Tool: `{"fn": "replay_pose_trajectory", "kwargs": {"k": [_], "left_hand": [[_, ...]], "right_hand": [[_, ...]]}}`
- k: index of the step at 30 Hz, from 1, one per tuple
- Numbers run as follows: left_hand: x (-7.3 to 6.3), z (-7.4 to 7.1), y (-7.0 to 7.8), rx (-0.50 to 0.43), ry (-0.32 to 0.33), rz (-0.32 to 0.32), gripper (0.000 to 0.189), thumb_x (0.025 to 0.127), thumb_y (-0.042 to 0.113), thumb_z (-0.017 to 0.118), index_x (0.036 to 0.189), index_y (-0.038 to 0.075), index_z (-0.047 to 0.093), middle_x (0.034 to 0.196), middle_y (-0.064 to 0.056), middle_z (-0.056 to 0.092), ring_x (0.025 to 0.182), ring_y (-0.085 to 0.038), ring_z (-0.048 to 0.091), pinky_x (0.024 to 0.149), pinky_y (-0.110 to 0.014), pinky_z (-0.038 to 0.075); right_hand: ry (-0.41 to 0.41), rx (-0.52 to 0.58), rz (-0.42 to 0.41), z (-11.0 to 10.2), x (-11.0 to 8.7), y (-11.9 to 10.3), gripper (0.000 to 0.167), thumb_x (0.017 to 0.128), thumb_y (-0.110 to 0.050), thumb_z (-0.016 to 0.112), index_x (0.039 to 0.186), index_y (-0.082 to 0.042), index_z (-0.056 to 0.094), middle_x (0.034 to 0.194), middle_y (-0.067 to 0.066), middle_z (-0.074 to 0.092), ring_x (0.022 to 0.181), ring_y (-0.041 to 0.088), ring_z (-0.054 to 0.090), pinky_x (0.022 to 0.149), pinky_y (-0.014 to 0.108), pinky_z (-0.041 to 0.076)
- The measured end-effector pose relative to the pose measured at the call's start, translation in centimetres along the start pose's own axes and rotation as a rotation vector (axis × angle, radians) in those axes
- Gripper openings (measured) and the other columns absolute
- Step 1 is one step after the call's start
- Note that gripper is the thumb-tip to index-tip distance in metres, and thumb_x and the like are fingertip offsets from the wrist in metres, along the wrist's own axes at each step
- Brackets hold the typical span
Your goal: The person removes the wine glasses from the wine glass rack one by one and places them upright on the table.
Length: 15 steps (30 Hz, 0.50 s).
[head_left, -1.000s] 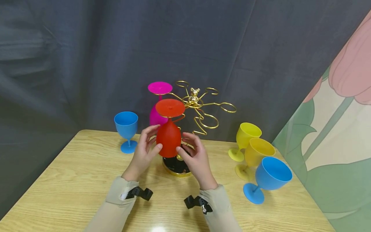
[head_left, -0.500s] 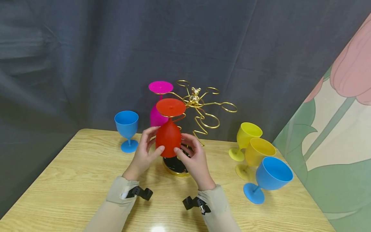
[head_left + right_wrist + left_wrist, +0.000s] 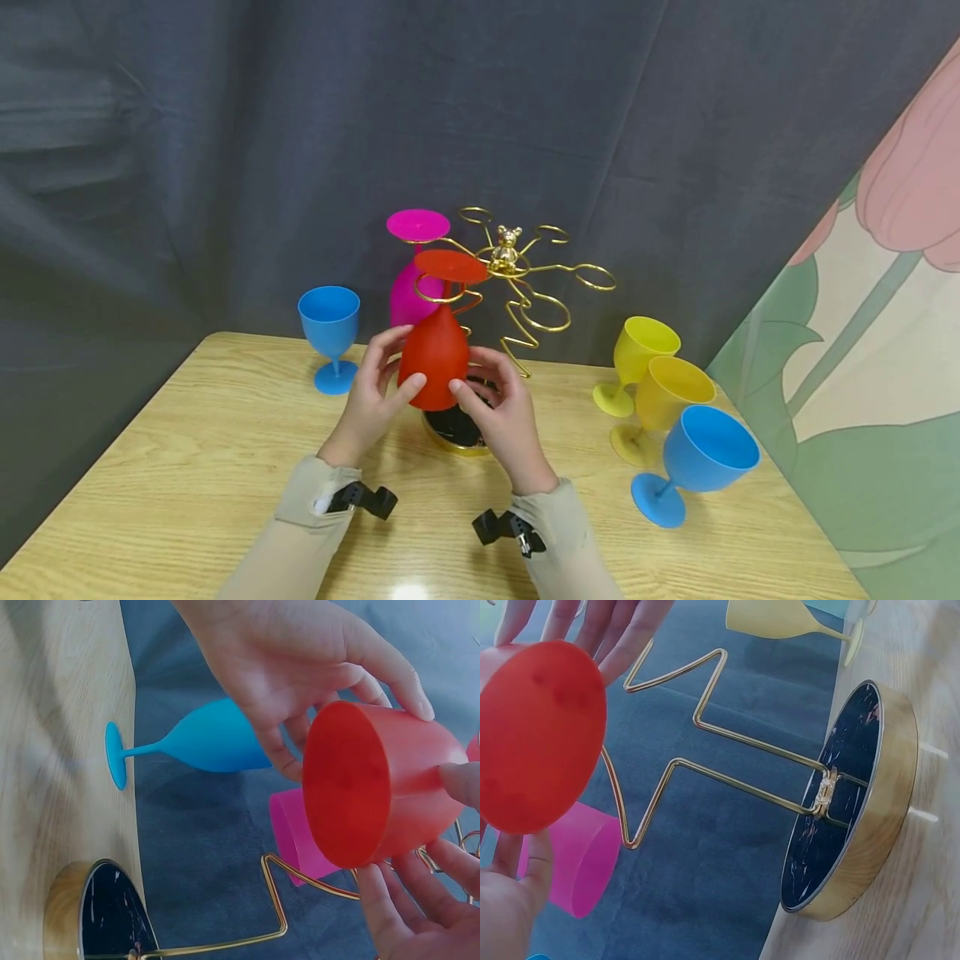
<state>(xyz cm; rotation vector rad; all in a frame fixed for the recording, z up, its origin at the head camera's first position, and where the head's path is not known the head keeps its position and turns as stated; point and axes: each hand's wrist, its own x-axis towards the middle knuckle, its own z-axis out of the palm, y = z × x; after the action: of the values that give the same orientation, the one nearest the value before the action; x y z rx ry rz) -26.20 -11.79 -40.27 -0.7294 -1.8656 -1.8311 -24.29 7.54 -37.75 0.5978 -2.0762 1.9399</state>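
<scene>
Four goblets stand mouth up on the worktop [image 3: 187, 467]: a blue goblet [image 3: 330, 325] to the left, and to the right a yellow goblet [image 3: 640, 348], a deeper yellow goblet [image 3: 667, 402] and a second blue goblet [image 3: 697, 458], while a magenta goblet [image 3: 408, 298] hangs upside down on the gold rack [image 3: 506, 255]; the left hand [image 3: 378, 402] and right hand [image 3: 501, 408] grip the bowl of the red goblet [image 3: 433, 358] between them, fingers curved, thumbs nearest; it is plain red, inverted and tilted, its foot above a rack ring, its bowl hollow and smooth-walled
</scene>
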Motion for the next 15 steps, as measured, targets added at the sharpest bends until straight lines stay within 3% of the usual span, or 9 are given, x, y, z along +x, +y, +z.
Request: {"fn": "replay_pose_trajectory", "kwargs": {"k": [15], "left_hand": [[-0.14, 0.26, 0.33, -0.022, 0.009, -0.037, 0.061, 0.093, 0.002, 0.065, 0.147, 0.002, 0.037, 0.145, -0.013, 0.044, 0.128, -0.027, 0.045, 0.103, -0.022, 0.046]], "right_hand": [[0.016, -0.027, -0.025, -0.16, -0.18, -0.23, 0.043, 0.092, -0.013, 0.076, 0.132, -0.011, 0.062, 0.129, 0.003, 0.063, 0.110, 0.023, 0.061, 0.096, 0.032, 0.054]]}}
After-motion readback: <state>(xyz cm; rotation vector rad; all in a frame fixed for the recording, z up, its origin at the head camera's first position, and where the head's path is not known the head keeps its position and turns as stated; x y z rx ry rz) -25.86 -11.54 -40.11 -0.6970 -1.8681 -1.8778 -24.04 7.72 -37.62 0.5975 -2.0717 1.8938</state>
